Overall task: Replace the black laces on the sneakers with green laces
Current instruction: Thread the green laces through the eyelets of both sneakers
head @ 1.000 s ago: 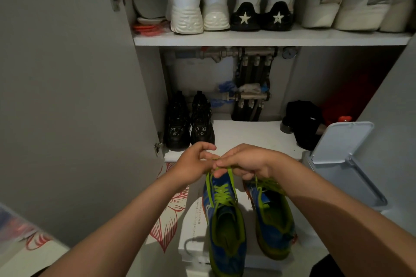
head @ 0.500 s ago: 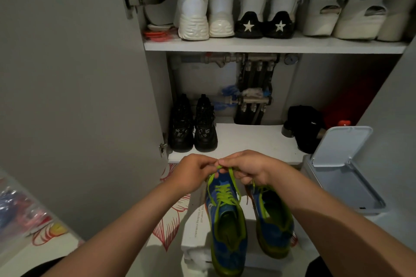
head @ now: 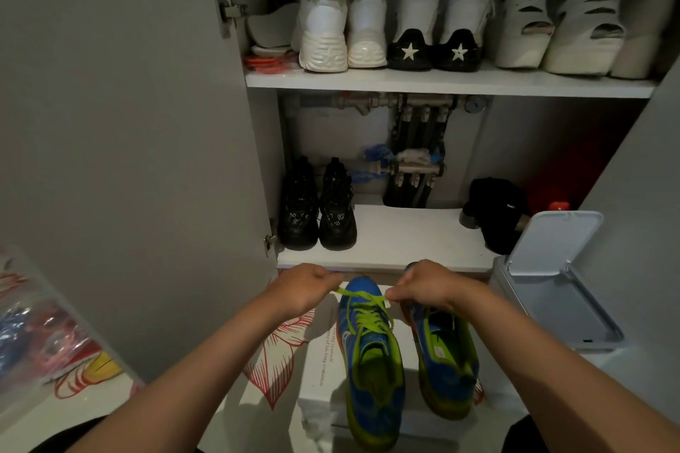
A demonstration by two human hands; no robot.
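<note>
— Where's the green lace (head: 362,296)?

— It's threaded up the left sneaker (head: 371,368), blue and green, standing on a white box (head: 319,379) with its toe at the box's far edge. The right sneaker (head: 447,364) sits just beside it, at the box's right edge.

— And the hands?

— The left hand (head: 305,287) pinches one lace end in curled fingers. The right hand (head: 427,285) pinches the other, and the lace is stretched between them.

— Any writing?

— Along the box's left side, one line ends in "lifelong romance". The rest is too small to read. On the upper shelf (head: 441,85), the star-heeled sneakers (head: 434,48) each show a white star.
</note>
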